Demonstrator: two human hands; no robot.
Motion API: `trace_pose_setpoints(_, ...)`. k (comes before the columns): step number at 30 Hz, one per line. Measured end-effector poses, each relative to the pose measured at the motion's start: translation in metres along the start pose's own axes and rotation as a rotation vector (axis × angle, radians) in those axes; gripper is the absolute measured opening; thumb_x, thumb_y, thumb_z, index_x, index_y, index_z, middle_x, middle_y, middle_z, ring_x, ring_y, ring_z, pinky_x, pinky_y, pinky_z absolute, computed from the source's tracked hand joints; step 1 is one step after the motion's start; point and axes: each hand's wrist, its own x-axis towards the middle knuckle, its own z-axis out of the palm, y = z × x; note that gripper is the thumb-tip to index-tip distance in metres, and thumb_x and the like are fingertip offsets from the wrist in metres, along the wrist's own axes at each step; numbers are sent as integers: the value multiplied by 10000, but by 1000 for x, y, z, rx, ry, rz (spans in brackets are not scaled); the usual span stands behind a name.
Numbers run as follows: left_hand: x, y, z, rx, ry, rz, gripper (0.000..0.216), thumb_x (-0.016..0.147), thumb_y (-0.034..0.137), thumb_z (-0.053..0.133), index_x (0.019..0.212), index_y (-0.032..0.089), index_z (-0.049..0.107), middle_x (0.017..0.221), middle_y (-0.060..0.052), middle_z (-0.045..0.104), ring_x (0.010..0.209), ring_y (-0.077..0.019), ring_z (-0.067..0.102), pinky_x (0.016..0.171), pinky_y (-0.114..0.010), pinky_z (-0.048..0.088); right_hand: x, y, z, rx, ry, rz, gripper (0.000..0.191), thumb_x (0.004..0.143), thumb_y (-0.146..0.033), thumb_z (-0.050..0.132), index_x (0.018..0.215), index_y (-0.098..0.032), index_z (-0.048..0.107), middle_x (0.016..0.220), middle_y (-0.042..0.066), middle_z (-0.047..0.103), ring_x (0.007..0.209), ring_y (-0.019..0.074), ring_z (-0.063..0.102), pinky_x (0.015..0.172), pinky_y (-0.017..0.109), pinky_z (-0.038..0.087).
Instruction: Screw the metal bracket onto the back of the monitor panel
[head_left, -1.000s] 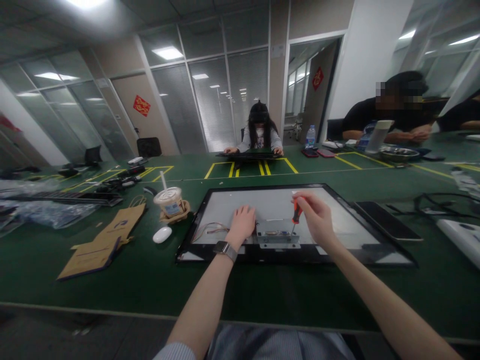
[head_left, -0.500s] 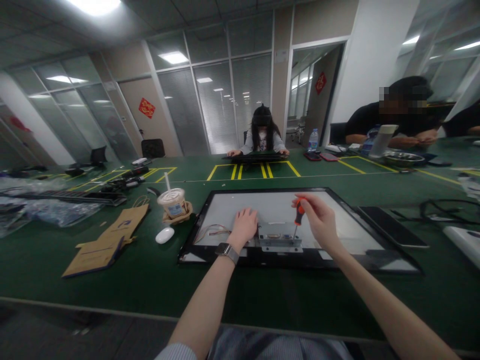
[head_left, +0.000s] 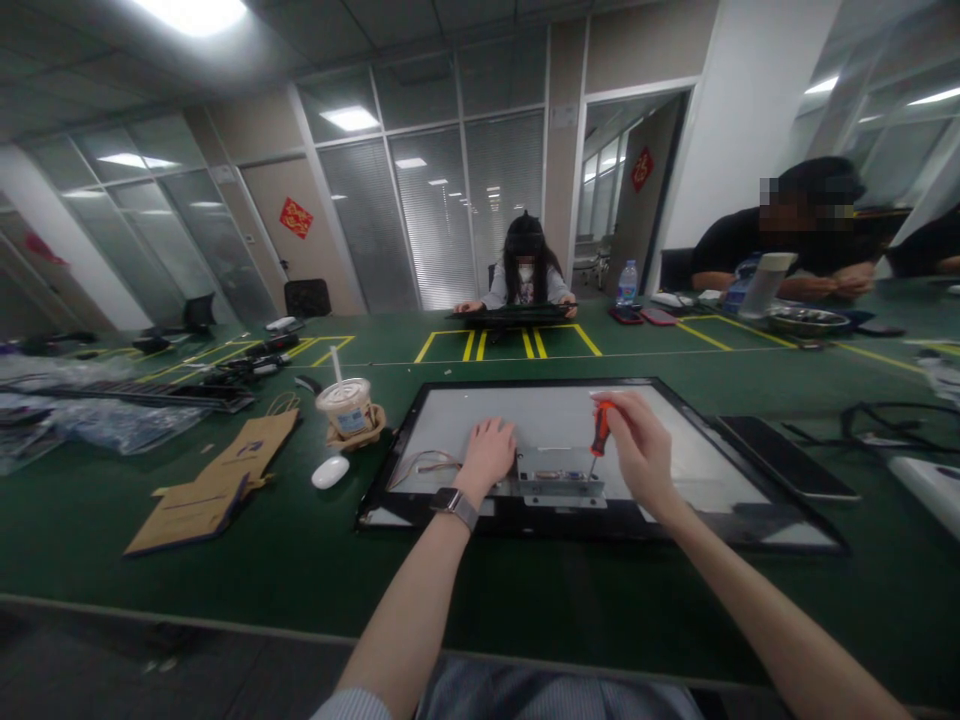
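A flat display panel (head_left: 547, 410) with a black frame lies on the green table before me. Near its front edge sits a metal bracket (head_left: 562, 487) with connector ports. My right hand (head_left: 641, 440) is closed around the handle of a red and black screwdriver (head_left: 601, 428). The screwdriver stands nearly upright, its tip down at the right end of the bracket. My left hand (head_left: 489, 455), with a watch on the wrist, rests flat on the panel at the bracket's left end, fingers stretched out. Thin cables (head_left: 431, 463) lie on the panel left of it.
Left of the panel are a white mouse (head_left: 330, 472), a drink cup (head_left: 346, 408) in a cardboard holder and a brown paper bag (head_left: 217, 480). A dark flat slab (head_left: 784, 455) lies to the right. Across the table (head_left: 300, 580) sit other people (head_left: 529, 265).
My right hand has turned slightly around the screwdriver handle, which shifts a little right. My left hand stays in place.
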Motion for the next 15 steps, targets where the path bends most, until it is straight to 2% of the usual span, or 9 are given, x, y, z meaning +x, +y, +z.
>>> trace_pose_setpoints(4, -1, -1, -6, 5, 35, 11, 305, 1009, 201, 413, 1202, 183, 648, 1251, -94, 665, 1169, -235, 603, 1022, -382, 473, 2, 0, 2, -79, 78, -38, 54, 883, -295, 659, 917, -267, 692, 818, 13, 589, 805, 224, 581, 770, 398, 462)
trace_pose_setpoints(8, 1, -2, -11, 9, 33, 12, 298, 982, 105, 410, 1118, 155, 670, 1149, -114, 678, 1096, -216, 628, 961, -325, 502, 0, 3, 2, -39, 83, 8, 89, 917, -331, 618, 900, -259, 667, 845, 21, 583, 798, 214, 567, 745, 389, 463)
trace_pose_setpoints(12, 4, -3, -15, -110, 105, -53, 438, 951, 8, 346, 1297, 149, 576, 1247, -129, 645, 1081, -183, 641, 915, -274, 514, -4, 8, 3, 30, 46, 105, 171, 968, -373, 527, 1000, -249, 640, 927, 43, 614, 814, 210, 593, 727, 386, 481)
trace_pose_setpoints(15, 5, -3, -17, -197, 129, -103, 528, 942, -14, 309, 1426, 134, 458, 1186, -124, 694, 991, -183, 678, 870, -276, 522, -6, 8, 5, 79, 38, 129, 175, 964, -381, 526, 1029, -249, 621, 943, 38, 620, 816, 206, 613, 725, 385, 499)
